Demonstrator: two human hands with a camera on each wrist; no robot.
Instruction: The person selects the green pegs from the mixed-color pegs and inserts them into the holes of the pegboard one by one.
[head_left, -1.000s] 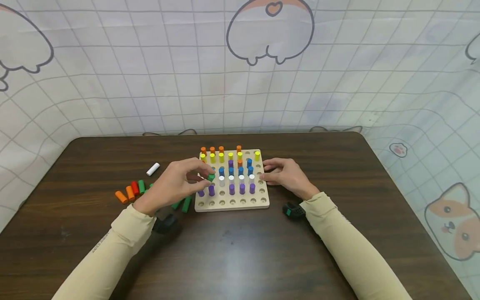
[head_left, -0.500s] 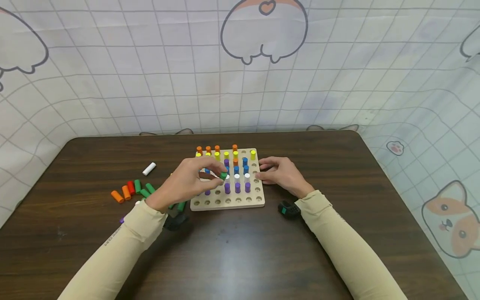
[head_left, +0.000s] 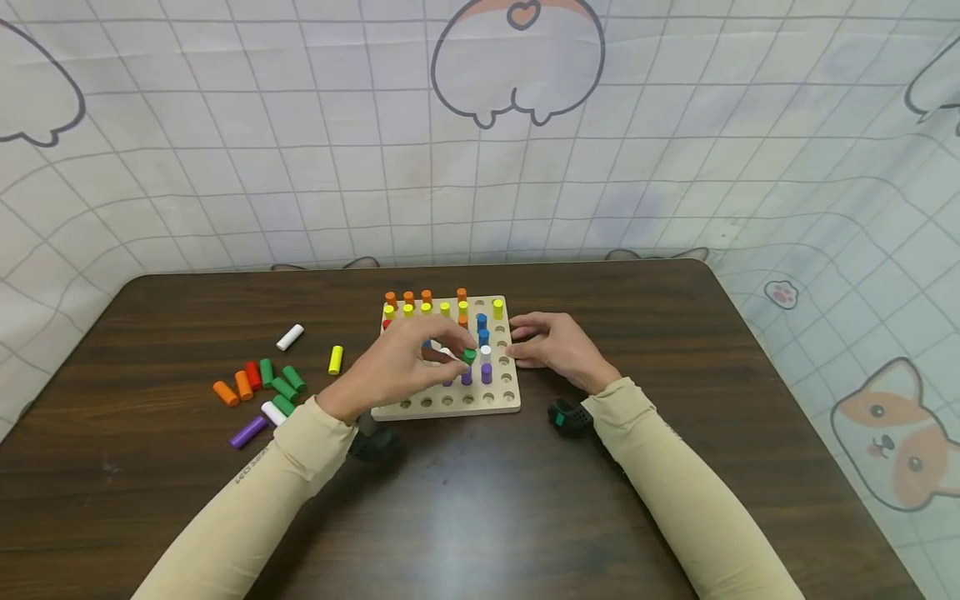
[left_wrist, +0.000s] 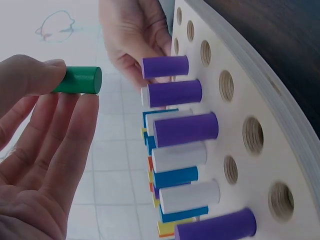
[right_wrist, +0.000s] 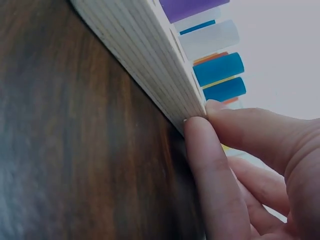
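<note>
The left hand (head_left: 405, 360) pinches a green peg (head_left: 468, 357) between thumb and fingers, above the board (head_left: 483, 408). The right hand (head_left: 564, 352) grips the board's right edge. Loose pegs (head_left: 243, 385) lie to the left on the table (head_left: 465, 517).

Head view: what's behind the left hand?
Part of the pegboard, with yellow pegs and orange pegs visible beyond the left hand. Whatever lies directly behind it is covered.

The left hand (head_left: 408, 362) pinches between thumb (left_wrist: 40, 72) and fingertips (left_wrist: 86, 107) near frame centre, while the right hand (head_left: 558, 350), fingers (right_wrist: 210, 157) bent, pinches farther right.
</note>
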